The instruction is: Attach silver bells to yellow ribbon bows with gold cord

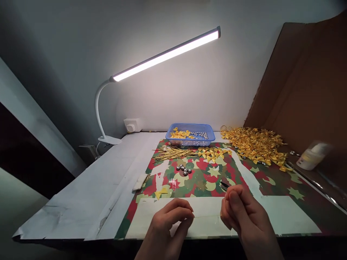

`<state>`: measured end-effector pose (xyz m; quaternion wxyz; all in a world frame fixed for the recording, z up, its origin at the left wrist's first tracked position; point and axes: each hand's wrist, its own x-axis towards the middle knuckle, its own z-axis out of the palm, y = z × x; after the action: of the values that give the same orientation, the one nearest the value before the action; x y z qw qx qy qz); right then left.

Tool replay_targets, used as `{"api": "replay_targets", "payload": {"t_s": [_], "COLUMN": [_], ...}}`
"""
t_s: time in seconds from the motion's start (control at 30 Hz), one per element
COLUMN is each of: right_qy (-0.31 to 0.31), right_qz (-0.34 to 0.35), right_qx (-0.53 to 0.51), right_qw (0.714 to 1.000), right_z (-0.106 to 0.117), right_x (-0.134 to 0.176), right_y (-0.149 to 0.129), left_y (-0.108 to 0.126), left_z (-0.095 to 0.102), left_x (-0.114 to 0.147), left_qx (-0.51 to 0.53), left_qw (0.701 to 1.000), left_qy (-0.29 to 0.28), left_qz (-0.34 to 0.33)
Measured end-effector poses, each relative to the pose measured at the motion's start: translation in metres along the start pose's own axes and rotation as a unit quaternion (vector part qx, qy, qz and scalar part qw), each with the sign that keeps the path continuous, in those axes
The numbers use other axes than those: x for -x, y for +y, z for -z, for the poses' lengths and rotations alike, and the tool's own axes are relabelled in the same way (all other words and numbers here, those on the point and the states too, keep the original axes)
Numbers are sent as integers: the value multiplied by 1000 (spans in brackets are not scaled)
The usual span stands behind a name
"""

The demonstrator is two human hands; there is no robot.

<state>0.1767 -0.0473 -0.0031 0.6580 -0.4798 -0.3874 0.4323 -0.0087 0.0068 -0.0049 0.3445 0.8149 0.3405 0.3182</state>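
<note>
At the near edge of a table, two bare hands are held over white paper [287,213]. The left hand [164,220] is curled, thumb and fingertips brought together on one end of a thin pale strand [207,216]. The strand is stretched across to the right hand [241,213], which is closed in a loose fist; its exact hold on the strand is hidden. Dark tool tips [224,185] are seen just past the right index finger; whether the tool is gripped cannot be told.

Beyond, on a camouflage-patterned mat [199,182], a yellow piece [162,191] is placed at left, near a whitish block [139,182]. Farther on, silver bells [185,172] are clustered, with golden stems [173,154] and yellow bows [213,154] laid behind them. Behind these, bows and bells are held in a blue basket [176,142]. At right, more golden bows [255,146] are heaped near a blurred white bottle [311,159]. Everything is lit by a lamp [165,57].
</note>
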Motion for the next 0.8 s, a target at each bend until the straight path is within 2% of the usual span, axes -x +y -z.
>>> {"api": "replay_targets", "payload": {"t_s": [0.07,0.1,0.17,0.23,0.43,0.57,0.7,0.8], "right_qy": [4,7,18,35,36,76,88,78], "right_qz": [11,15,15,-1,-49,-60,-55,-38], "right_qx": [142,252,464,576,672,708,718,712], "right_qw": [990,968,886,817,738,700,689,697], "right_z": [10,17,34,50,87,109,118,103], "right_x": [-5,-10,-23,-36,-60,-66,-71,-77], "right_y": [2,3,7,11,17,18,10,-3], "left_y": [-1,-3,-6,-9,-15,-19,-24,-27], "left_z": [-5,-8,-14,-18,-16,-9,-6,-7], "left_x": [-3,-5,-8,-10,-15,-16,-18,-18], "left_qx": [9,18,46,71,97,92,121,151], "left_qw": [1000,1000,998,995,987,984,978,971], "left_qy": [8,15,33,41,93,91,85,93], "left_qz": [4,11,30,57,89,124,147,162]}}
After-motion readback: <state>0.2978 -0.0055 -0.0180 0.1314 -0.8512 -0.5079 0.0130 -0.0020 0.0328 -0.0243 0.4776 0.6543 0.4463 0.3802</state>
